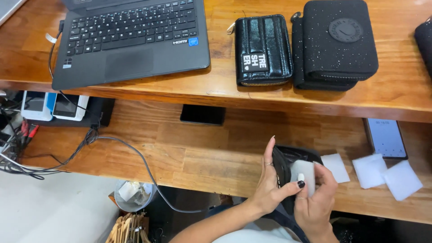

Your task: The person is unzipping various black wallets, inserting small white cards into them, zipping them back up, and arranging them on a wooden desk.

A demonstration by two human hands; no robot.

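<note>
Two-tier wooden tabletop [193,157]. Lower tier, just right of the hands: three white square foam pads [369,170] lying flat, with a dark smartphone [385,137] beyond them; a second black phone [202,114] lies beyond the hands, to their left. Upper tier, farther away: a dark grey open laptop [130,40] far left, a glossy black quilted zip wallet [263,49], and a black speckled fabric wallet [335,42] just beside it.

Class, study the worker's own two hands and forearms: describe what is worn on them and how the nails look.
Both forearms are bare, with no sleeves or watch in view. The left hand has a thin ring on one finger and long nails, the thumbnail painted dark. The right hand shows no jewellery that I can see.
</note>
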